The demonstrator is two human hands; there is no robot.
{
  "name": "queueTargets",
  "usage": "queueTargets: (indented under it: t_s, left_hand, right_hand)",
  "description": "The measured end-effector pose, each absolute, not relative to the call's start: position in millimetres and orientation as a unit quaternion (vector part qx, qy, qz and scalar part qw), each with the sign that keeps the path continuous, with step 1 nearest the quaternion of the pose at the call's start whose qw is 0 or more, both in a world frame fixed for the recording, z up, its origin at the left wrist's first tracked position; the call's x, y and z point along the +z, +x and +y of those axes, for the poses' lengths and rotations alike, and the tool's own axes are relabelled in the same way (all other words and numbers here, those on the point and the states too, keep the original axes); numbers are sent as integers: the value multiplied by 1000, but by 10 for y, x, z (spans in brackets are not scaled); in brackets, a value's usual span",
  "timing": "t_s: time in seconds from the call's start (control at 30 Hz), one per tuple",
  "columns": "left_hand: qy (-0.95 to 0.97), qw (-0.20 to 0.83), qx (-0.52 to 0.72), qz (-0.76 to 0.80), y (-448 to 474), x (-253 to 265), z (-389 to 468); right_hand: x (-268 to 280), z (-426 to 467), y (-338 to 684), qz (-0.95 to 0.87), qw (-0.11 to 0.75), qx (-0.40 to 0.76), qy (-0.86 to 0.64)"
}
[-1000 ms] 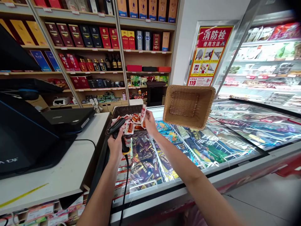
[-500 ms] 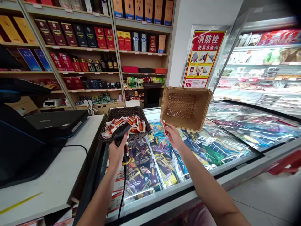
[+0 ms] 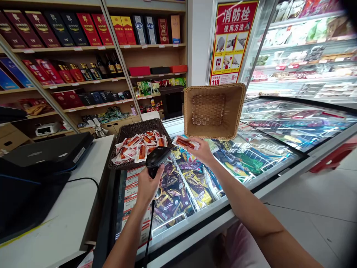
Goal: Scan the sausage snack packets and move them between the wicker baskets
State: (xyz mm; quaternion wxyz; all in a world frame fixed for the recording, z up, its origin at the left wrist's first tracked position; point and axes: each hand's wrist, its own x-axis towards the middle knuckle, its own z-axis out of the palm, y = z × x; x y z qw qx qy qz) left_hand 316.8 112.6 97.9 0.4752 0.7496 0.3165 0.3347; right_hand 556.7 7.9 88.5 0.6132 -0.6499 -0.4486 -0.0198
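Note:
My left hand (image 3: 149, 184) is wrapped round the handle of a black barcode scanner (image 3: 157, 156), its cord hanging down over the freezer glass. Between the fingers of my right hand (image 3: 203, 150) is a wrapped sausage (image 3: 185, 143) in clear-and-white film, held flat to the right of the scanner's head. Behind the scanner, a dark brown wicker basket (image 3: 125, 131) holds several more wrapped sausages (image 3: 141, 152). A light tan wicker basket (image 3: 214, 131) with nothing in it stands tilted toward me, just beyond my right hand.
Both baskets rest on a glass-topped chest freezer (image 3: 178, 201) full of packaged goods. At left is a white counter (image 3: 61, 219) with a black machine (image 3: 50, 152) and a cable. Shelves of boxed bottles (image 3: 75, 29) line the back; a lit refrigerated display (image 3: 306, 56) stands at right.
My right hand has turned the sausage from upright to nearly level and brought it toward the scanner. The scanner has moved right. The whole view has shifted, looking lower.

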Motion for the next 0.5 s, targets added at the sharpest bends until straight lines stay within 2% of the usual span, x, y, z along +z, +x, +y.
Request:
queueTargets:
  t_s: [0.33,0.5]
  left_hand:
    - [759,462,325,325,3181,1048,1047]
    - [743,480,331,329,3196,1009,1087]
  right_hand:
    - [827,142,5561,-444,621,12,-645]
    - [626,242,5784,-313,647,19,-695]
